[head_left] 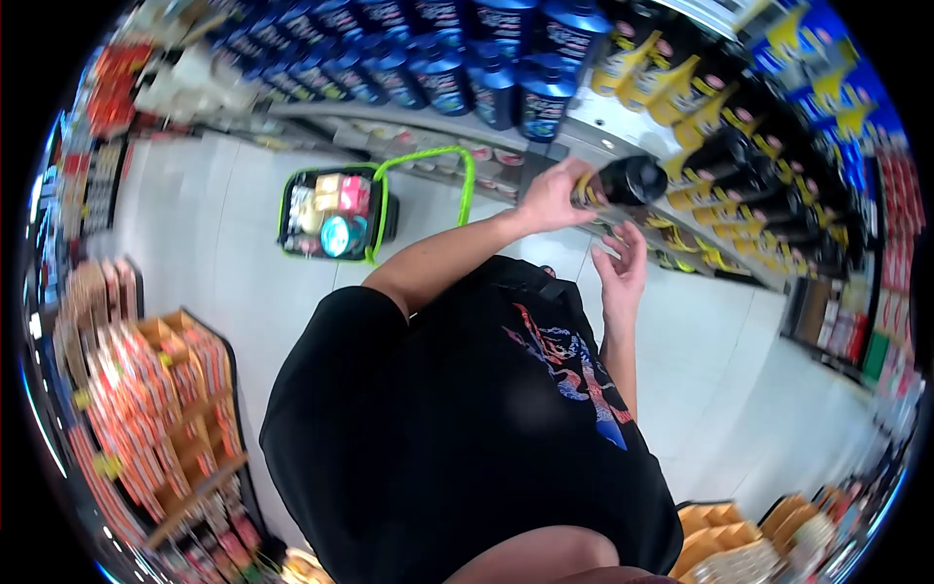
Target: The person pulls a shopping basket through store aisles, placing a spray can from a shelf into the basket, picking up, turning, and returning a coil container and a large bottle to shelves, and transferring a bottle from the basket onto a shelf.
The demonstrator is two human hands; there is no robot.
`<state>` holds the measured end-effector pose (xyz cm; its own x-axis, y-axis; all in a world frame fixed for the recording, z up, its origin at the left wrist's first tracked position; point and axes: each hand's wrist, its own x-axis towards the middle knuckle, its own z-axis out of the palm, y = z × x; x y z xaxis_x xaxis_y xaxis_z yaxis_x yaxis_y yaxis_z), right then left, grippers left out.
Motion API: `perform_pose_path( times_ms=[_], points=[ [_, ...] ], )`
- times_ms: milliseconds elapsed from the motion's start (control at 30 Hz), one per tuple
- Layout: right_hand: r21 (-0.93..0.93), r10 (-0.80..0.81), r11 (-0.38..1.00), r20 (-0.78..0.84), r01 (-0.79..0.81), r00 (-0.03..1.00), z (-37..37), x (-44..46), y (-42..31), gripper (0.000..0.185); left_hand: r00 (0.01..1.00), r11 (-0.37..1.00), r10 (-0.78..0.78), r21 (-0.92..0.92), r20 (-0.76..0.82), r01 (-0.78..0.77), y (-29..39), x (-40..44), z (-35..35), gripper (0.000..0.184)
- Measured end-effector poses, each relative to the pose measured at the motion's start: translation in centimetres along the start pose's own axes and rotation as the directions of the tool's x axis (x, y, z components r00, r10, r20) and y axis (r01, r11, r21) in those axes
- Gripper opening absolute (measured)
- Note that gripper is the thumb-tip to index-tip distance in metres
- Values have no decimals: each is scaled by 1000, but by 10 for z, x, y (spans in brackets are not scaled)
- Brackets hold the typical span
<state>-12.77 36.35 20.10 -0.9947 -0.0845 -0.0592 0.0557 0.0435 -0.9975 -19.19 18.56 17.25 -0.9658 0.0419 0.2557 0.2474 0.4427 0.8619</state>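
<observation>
My left hand (553, 200) is wrapped round a dark bottle (630, 182) with a black cap, held tilted in front of the shelves. Just below the bottle is my right hand (623, 263), its fingers loosely curled and apart, holding nothing. Similar black and yellow bottles (725, 156) stand in rows on the shelf to the right. Blue pump bottles (443, 73) line the shelf at the top. A green-rimmed basket (284, 216) with its handle raised sits on the floor at the left, holding several packages and a turquoise round container (339, 235).
Shelf edges (418, 127) run close in front of my hands. An orange and white product display (165, 399) stands at the lower left, and wooden-coloured bins (720, 526) at the lower right. More stocked shelves (837, 331) are at the right.
</observation>
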Motion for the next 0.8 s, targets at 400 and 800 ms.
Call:
perform_pose_path(
  times_ms=[400,800],
  points=[
    [-6,-28,999,567,37,823,50,35,8,66,962,953,-211,184,-170,242,-5,-114,-35,61],
    [-59,-40,990,751,128,659,103,31,-6,49,881,931,-292,102,-373,351,-16,-158,-51,58]
  ],
)
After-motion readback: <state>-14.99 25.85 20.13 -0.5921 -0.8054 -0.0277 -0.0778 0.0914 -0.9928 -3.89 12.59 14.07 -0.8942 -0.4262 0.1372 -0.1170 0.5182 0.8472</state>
